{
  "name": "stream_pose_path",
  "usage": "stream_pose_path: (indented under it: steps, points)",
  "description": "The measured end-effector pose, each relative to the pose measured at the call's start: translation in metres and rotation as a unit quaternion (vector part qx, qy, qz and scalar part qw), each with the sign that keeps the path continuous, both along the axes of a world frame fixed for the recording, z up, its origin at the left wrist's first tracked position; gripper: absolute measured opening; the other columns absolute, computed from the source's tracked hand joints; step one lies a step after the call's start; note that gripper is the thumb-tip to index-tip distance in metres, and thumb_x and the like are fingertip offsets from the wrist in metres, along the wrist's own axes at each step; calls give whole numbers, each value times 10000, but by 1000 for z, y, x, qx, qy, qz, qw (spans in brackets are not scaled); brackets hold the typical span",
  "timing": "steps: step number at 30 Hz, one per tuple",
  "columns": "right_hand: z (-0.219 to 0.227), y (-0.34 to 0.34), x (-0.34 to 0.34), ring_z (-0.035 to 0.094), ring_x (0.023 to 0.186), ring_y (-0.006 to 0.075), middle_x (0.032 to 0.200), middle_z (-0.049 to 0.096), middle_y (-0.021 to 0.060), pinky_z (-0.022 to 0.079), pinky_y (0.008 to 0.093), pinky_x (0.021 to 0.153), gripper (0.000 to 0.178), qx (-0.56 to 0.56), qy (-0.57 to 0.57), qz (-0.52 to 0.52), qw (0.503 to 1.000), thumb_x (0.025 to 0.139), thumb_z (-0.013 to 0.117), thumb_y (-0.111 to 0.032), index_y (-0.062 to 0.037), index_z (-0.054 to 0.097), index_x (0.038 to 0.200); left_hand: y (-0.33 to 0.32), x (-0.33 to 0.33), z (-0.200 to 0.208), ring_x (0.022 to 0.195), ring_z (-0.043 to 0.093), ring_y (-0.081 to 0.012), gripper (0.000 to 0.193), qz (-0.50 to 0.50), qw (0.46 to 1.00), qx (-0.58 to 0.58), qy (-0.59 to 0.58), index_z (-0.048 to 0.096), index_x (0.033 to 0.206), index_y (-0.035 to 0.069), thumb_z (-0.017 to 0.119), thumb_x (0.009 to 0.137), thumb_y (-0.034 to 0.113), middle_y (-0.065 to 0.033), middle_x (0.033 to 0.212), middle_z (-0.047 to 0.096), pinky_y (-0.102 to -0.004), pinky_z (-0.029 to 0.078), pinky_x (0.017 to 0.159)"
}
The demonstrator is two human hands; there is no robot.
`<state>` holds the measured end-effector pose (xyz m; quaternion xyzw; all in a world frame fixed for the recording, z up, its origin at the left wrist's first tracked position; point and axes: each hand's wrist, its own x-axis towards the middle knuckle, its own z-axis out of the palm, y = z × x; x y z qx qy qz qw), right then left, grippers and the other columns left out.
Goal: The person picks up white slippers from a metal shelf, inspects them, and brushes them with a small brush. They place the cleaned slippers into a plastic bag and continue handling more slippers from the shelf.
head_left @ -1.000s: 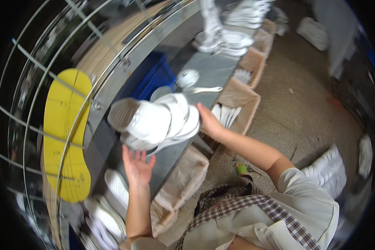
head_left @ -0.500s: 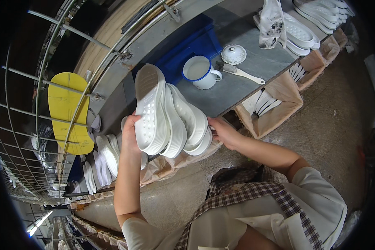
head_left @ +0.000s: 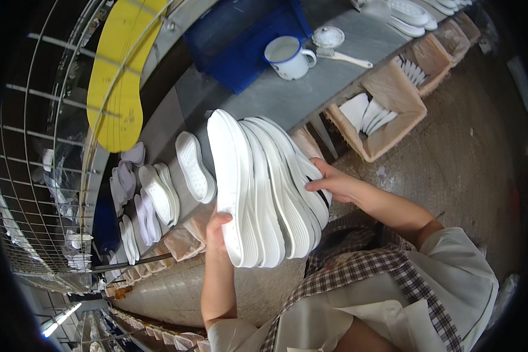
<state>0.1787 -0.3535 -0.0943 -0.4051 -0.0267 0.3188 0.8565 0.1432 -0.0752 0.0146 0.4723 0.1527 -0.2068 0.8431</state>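
Between my two hands is a stack of white shoe soles (head_left: 264,193), several of them pressed side by side and standing on edge. My left hand (head_left: 217,230) grips the lower left of the stack, its thumb against the outermost sole. On the right side my right hand (head_left: 333,180) is closed on the last soles, thumb in front. The stack hangs in front of the grey bench (head_left: 258,108), over its near edge. Just left of it, a single white sole (head_left: 195,167) lies on the bench, hollow side up.
On the bench stand a white enamel mug (head_left: 289,58), a lid (head_left: 328,37), a brush (head_left: 349,59) and a blue bin (head_left: 240,50). Lined boxes (head_left: 372,149) holding white pieces sit below its edge. At left are more soles (head_left: 158,190), a wire rack (head_left: 53,100) and a yellow sole-shaped template (head_left: 116,76).
The fanned soles have been squared into a tighter stack and brought lower and to the right. Both hands moved with it. My view has shifted left, so the bench things appear higher.
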Motion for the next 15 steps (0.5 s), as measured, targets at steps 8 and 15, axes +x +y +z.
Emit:
stream_pose_path:
  steps: [8, 15]
  points:
    - [-16, -52, -100, 568, 1062, 225, 1179, 533, 134, 502, 369, 904, 619, -52, 31, -153, 986, 746, 691, -82, 5, 375, 1271, -57, -47, -15, 1119, 539, -323, 844, -161, 984, -75, -12, 208, 1411, 12, 596, 661, 38, -235, 1320, 413, -384, 479, 931]
    - [-46, -187, -157, 657, 907, 242, 1092, 597, 233, 591, 354, 738, 432, 45, 190, -247, 949, 900, 573, -180, 80, 457, 1226, -250, -27, -14, 1153, 506, -255, 775, -373, 925, -65, 3, 242, 1417, 56, 549, 706, 24, -160, 1300, 443, -356, 431, 965]
